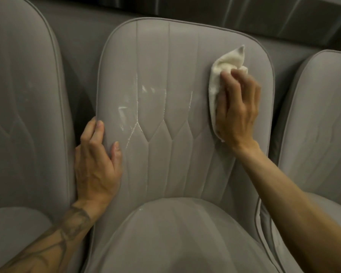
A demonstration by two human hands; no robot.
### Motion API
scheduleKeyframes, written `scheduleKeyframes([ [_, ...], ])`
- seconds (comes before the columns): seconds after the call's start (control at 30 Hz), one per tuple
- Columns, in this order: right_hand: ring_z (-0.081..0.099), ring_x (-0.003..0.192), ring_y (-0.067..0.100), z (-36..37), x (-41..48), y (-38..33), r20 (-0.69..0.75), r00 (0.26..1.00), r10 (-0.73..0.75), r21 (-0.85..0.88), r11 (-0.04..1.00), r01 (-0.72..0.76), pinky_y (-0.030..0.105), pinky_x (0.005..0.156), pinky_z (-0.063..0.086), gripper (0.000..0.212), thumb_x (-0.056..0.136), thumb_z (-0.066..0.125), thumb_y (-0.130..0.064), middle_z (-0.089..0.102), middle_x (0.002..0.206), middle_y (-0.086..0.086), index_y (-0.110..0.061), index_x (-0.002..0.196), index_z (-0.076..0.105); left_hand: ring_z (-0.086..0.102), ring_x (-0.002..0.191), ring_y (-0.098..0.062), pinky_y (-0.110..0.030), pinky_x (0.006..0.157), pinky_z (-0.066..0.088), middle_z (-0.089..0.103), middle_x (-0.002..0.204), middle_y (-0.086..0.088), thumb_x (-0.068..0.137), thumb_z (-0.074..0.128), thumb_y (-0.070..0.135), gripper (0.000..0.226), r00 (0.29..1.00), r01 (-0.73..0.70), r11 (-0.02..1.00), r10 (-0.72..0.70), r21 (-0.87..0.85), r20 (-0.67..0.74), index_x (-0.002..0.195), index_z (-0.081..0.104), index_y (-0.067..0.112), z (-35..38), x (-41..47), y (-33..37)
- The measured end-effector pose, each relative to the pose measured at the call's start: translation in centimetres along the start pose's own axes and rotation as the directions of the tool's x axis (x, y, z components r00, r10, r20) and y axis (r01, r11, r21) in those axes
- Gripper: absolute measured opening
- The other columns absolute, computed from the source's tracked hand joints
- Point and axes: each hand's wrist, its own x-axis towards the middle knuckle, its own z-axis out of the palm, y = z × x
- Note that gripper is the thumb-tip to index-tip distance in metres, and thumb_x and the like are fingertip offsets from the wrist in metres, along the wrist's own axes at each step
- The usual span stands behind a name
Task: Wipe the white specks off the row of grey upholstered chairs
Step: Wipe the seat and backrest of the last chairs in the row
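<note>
You're partway at best, your right hand [237, 107] pinching the bunched cloth [222, 75] against the middle chair [185, 56], R side of its back, left hand [96, 164] curled round its L edge, yet white specks [136, 117] line the centre-left seams, w/ faint marks on the left chair [28, 85] too.

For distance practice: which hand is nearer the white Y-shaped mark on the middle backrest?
Left. The left hand grips the backrest edge beside the mark; the right hand holds a cloth far right.
</note>
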Motion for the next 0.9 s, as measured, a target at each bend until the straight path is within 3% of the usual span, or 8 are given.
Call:
scheduleKeyframes([
  [0.1, 0.045, 0.133, 0.033, 0.1, -0.9, 0.2, 0.105, 0.993, -0.046, -0.067, 0.996, 0.054, 0.045, 0.111, 0.038, 0.046, 0.103, 0.055, -0.028, 0.042, 0.146, 0.013, -0.011, 0.145, 0.048, 0.045, 0.137, -0.04, -0.047, 0.107, 0.041, 0.042, 0.154, -0.027, 0.108, 0.047, 0.023, 0.051, 1.0, 0.003, 1.0, -0.003, -0.004, 0.006, 0.151, 0.035, -0.002, 0.0, 0.0, 0.0],
  [0.2, 0.041, 0.125, 0.028, 1.0, 0.8, -0.2, 0.091, 0.996, 0.011, -0.115, 0.993, -0.001, 0.039, 0.106, 0.037, 0.039, 0.106, 0.05, -0.033, 0.036, 0.139, 0.006, -0.02, 0.141, 0.04, 0.045, 0.136, -0.04, -0.047, 0.107, 0.041, 0.042, 0.154, -0.028, 0.108, 0.047, 0.023, 0.051, 1.0, 0.008, 1.0, -0.008, -0.008, 0.011, 0.151, 0.035, -0.002, -0.1, 0.0, 0.2],
  [0.37, 0.053, 0.099, 0.031, 2.0, 5.6, -0.7, 0.001, 0.998, 0.06, -0.111, 0.992, -0.06, 0.04, 0.083, 0.042, 0.018, 0.108, 0.042, -0.037, 0.058, 0.12, 0.014, -0.025, 0.122, 0.045, 0.045, 0.134, -0.039, -0.045, 0.107, 0.039, 0.042, 0.153, -0.03, 0.11, 0.044, 0.027, 0.051, 1.0, 0.0, 1.0, 0.0, -0.008, 0.005, 0.15, 0.035, -0.002, -0.1, 0.1, 0.3],
  [0.43, 0.056, 0.098, 0.035, 1.8, 4.2, -1.6, 0.021, 0.996, 0.091, -0.084, 0.992, -0.089, 0.042, 0.086, 0.042, 0.016, 0.108, 0.044, -0.035, 0.06, 0.12, 0.016, -0.025, 0.121, 0.046, 0.044, 0.135, -0.038, -0.041, 0.109, 0.036, 0.043, 0.152, -0.031, 0.11, 0.042, 0.028, 0.051, 1.0, -0.005, 1.0, 0.005, -0.013, -0.002, 0.15, 0.035, -0.002, -0.1, 0.1, 0.3],
  [0.57, 0.059, 0.095, 0.042, 0.5, -1.3, -3.5, 0.185, 0.982, 0.049, -0.054, 0.998, -0.04, 0.047, 0.086, 0.047, 0.027, 0.106, 0.052, -0.029, 0.065, 0.117, 0.019, -0.009, 0.108, 0.069, 0.044, 0.139, -0.039, -0.042, 0.111, 0.037, 0.043, 0.153, -0.03, 0.109, 0.045, 0.025, 0.051, 1.0, -0.008, 1.0, 0.008, -0.01, 0.002, 0.15, 0.035, -0.003, -0.1, 0.1, 0.2],
  [0.77, 0.05, 0.092, 0.028, 2.3, 5.5, -1.2, -0.02, 0.989, 0.146, 0.011, 0.989, -0.145, 0.04, 0.082, 0.044, 0.031, 0.107, 0.046, -0.035, 0.058, 0.104, 0.015, -0.008, 0.102, 0.061, 0.046, 0.138, -0.041, -0.046, 0.109, 0.04, 0.041, 0.155, -0.026, 0.107, 0.049, 0.022, 0.051, 1.0, 0.004, 1.0, -0.004, 0.003, 0.003, 0.151, 0.035, -0.001, 0.1, 0.0, 0.1],
  [0.9, 0.048, 0.089, 0.03, 2.0, 1.8, -2.8, 0.033, 0.992, 0.124, 0.058, 0.99, -0.126, 0.043, 0.078, 0.045, 0.027, 0.104, 0.054, -0.026, 0.058, 0.098, 0.018, -0.002, 0.096, 0.061, 0.046, 0.136, -0.04, -0.048, 0.107, 0.042, 0.041, 0.155, -0.027, 0.107, 0.048, 0.022, 0.051, 1.0, 0.004, 1.0, -0.004, -0.004, 0.003, 0.151, 0.036, -0.002, 0.0, 0.1, 0.2],
])
